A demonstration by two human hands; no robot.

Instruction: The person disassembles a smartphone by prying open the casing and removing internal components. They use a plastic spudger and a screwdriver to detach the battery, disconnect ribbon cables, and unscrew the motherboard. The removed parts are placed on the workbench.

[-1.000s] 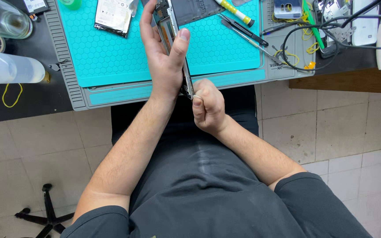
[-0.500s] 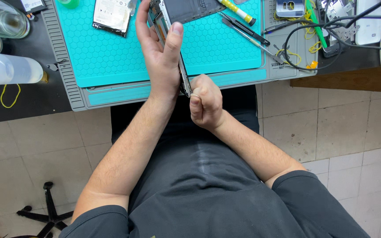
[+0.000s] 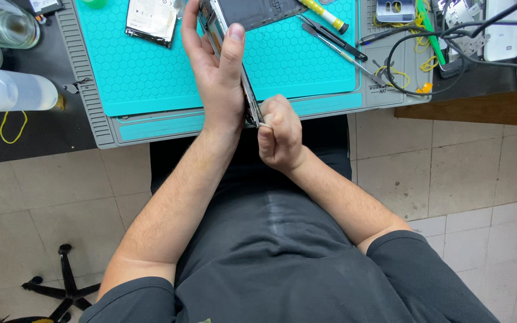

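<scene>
Both hands have slid a bit toward the body since before. Left hand [image 3: 216,78] grips the phone [image 3: 234,57] on edge, its long side running from mat [image 3: 151,72] to belly. Right hand [image 3: 279,134], a closed fist, pinches a thin tool at the near corner.

Beige tiled floor [image 3: 468,167], dark bench [image 3: 43,128]

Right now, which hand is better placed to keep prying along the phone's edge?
Right hand, probably: it is fisted at the lower end of the phone, apparently with a thin tool at the seam. The left hand is wrapped around the phone, holding it on edge over the teal mat.
</scene>
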